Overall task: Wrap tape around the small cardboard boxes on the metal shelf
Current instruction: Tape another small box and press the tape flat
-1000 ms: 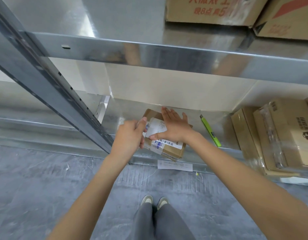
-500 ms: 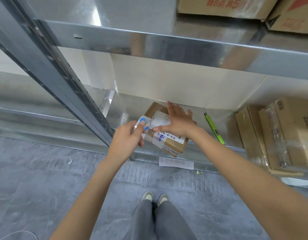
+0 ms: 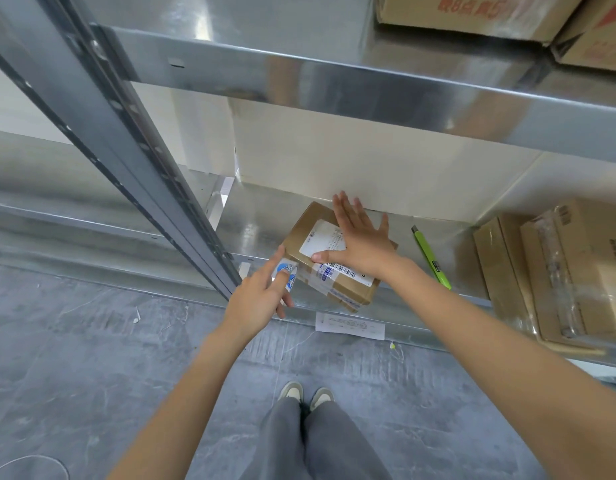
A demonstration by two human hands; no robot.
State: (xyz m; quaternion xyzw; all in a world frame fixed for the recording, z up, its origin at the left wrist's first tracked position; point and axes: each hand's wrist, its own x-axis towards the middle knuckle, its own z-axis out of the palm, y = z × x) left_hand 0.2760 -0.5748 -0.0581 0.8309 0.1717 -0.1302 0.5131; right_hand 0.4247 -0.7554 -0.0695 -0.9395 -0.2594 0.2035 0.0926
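We are working at the lower metal shelf (image 3: pixel 261 233), and the small cardboard box (image 3: pixel 337 268) is lying flat on it near its front edge, its long axis running from the shelf's back wall diagonally forward and to our right. Clear tape is already crossing the box near its front end, over the barcode label.

Our right hand (image 3: pixel 360 244) is resting on top of the box, fingers straight and spread, palm pressing it down and gripping nothing. Our left hand (image 3: pixel 261 299) is sitting just off the box's front-left edge, its grip pinched round a tape roll (image 3: pixel 288 271) with a blue-and-white core, forefinger lying along the roll.

So the box is lying up and to the right of the roll, and we judge the left hand the nearer one for carrying the tape on across the box's short axis.

A green utility knife (image 3: pixel 431 259) is lying to the right of the box, apart from it.
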